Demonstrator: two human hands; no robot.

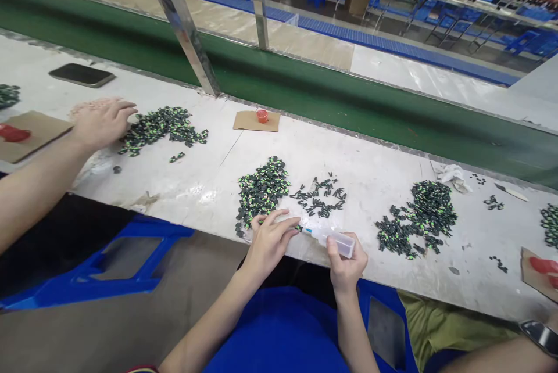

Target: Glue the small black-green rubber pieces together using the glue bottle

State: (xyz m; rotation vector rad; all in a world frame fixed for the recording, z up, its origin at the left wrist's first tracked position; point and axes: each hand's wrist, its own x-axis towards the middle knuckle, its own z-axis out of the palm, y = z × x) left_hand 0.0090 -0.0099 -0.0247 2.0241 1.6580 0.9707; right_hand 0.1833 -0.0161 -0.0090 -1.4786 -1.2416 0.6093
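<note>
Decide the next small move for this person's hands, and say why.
Probably a gentle squeeze of the clear bottle: the right hand holds it with its nozzle pointed at the small black-green part that the left hand pinches.

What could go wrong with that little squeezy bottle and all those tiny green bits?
1. The bottle in the right hand points its tip right at the small part pinched in the left hand, so whatever comes out might get onto that hand.
2. Both hands work at the front edge of the table; a dropped part could fall off.
3. The pile lies just behind the left hand and might get knocked and scattered.
</note>
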